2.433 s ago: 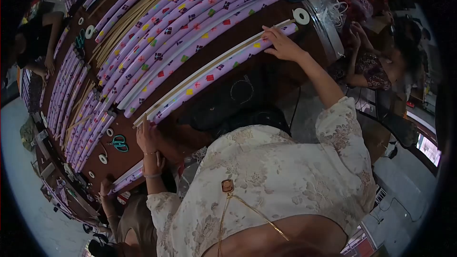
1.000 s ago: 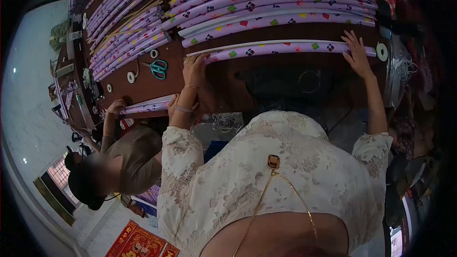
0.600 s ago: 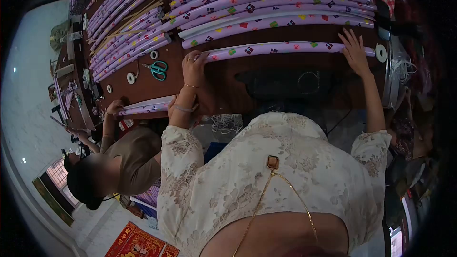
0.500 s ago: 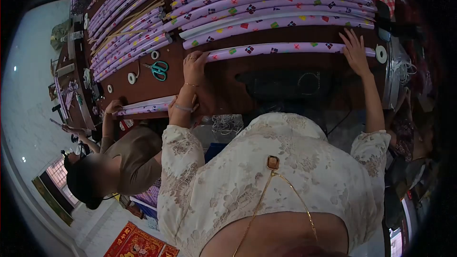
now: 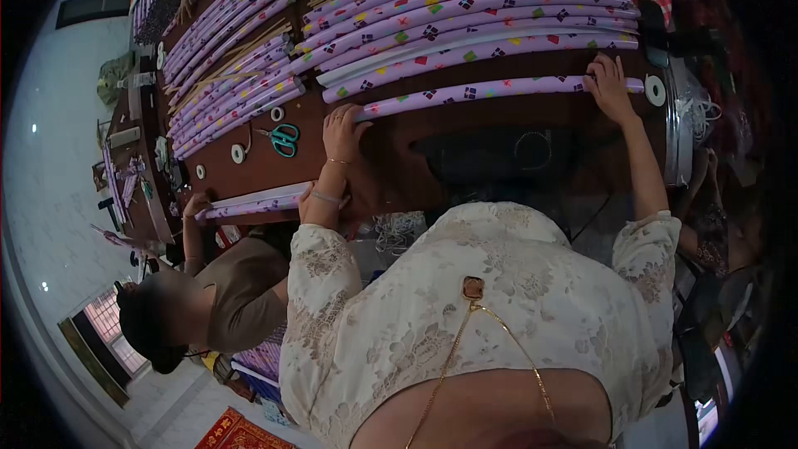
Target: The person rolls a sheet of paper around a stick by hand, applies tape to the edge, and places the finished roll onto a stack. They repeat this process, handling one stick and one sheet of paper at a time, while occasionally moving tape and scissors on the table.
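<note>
A lilac roll of wrapping paper [image 5: 474, 93] printed with small coloured gift boxes lies across the dark brown table in front of me. My left hand [image 5: 342, 131] is closed around its left end, the thumb along the near side. Near the right end, my right hand [image 5: 609, 85] has its fingers bent over the roll. Just past that end lies a white roll of tape [image 5: 655, 90]. Beyond my hands, several matching wrapping paper rolls [image 5: 490, 56] lie side by side.
To my left, a co-worker [image 5: 245, 283] handles another paper roll [image 5: 258, 204]. Teal-handled scissors [image 5: 284, 140] and a tape roll [image 5: 238, 154] lie between us. A further stack of rolls [image 5: 229, 108] sits at the back left. A black bag-like item [image 5: 490, 158] is at the table's near edge.
My right hand's fingers, spread flat before, are now drawn in and bent over the roll. My left hand stays at the left end. The whole view has shifted slightly.
</note>
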A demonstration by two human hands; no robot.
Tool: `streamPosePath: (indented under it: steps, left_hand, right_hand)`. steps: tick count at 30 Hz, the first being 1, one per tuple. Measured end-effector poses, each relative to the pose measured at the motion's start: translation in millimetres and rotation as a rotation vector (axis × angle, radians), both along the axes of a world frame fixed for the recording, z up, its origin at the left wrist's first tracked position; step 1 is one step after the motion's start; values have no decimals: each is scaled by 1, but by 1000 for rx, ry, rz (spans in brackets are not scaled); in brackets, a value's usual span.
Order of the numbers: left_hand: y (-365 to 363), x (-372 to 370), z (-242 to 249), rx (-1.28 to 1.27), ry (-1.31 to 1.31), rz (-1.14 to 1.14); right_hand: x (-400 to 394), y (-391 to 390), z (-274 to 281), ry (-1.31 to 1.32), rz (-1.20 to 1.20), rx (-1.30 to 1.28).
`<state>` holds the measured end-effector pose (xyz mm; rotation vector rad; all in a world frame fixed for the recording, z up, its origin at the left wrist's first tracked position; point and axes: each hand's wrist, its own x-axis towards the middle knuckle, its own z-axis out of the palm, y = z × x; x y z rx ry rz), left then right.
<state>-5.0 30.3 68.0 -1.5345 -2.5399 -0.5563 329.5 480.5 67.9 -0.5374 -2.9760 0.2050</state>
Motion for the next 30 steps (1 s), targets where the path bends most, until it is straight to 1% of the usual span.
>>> streamPosePath:
  steps: [1,2,4,5,7,10,11,13,14,16,18,20,21,22,23,24,25,27,28,29,30]
  left_hand:
    - [-1,-3,-1,-8,29,1]
    - [-2,-5,-2,-2,33,-4]
    - [0,-9,1,-136,31,47]
    - [0,-13,-2,-126,36,47]
    - [2,-24,-7,-152,-41,-4]
    - [8,-31,-9,-176,-3,-23]
    - [10,-28,-10,-173,-2,-28]
    - [13,-23,-9,-172,-75,50]
    - [12,-19,-7,-170,-72,42]
    - [5,-18,-14,-191,-84,-62]
    - [2,-17,-18,-162,-74,-77]
    - [5,-14,-10,-275,-10,-124]
    - [5,-15,-11,-249,-70,-104]
    - [7,-16,-12,-225,-97,-60]
    - [11,-17,-13,-201,-121,-17]
    - [11,-19,-15,-70,-256,40]
    - [12,-23,-17,-65,-260,39]
    - [16,-35,-19,-245,-417,135]
    - [18,-39,-23,-196,-313,64]
    - [19,-42,-27,-193,-315,66]
    - [20,-44,-29,-212,-313,102]
  right_hand:
    - [-1,-2,3,-70,-14,-30]
    - [-2,-3,4,-66,-18,-24]
    - [-7,-6,2,-38,-40,-27]
    - [-8,-8,3,-33,-41,-17]
    - [-10,-13,7,-32,-69,-127]
    - [-7,-19,0,-12,-43,-40]
    - [-8,-17,0,-93,-70,-99]
    - [-10,-15,1,-89,-69,-131]
    - [-9,-13,1,-87,-60,-169]
    - [-12,-4,-9,-85,-27,-209]
    - [-9,-3,-13,-89,6,-247]
    - [-9,-5,-8,-113,-29,-195]
    - [-8,-2,-15,-42,7,-150]
    - [-8,0,-17,-55,5,-150]
    - [-11,2,-19,-60,-10,-190]
    - [-13,4,-22,-62,-26,-228]
    - [-16,4,-28,-4,-57,-284]
    - [-20,0,-33,26,-68,-236]
    - [-23,-2,-35,62,-78,-193]
    - [-27,-6,-40,60,-75,-191]
    - [-33,-15,-38,103,-59,-110]
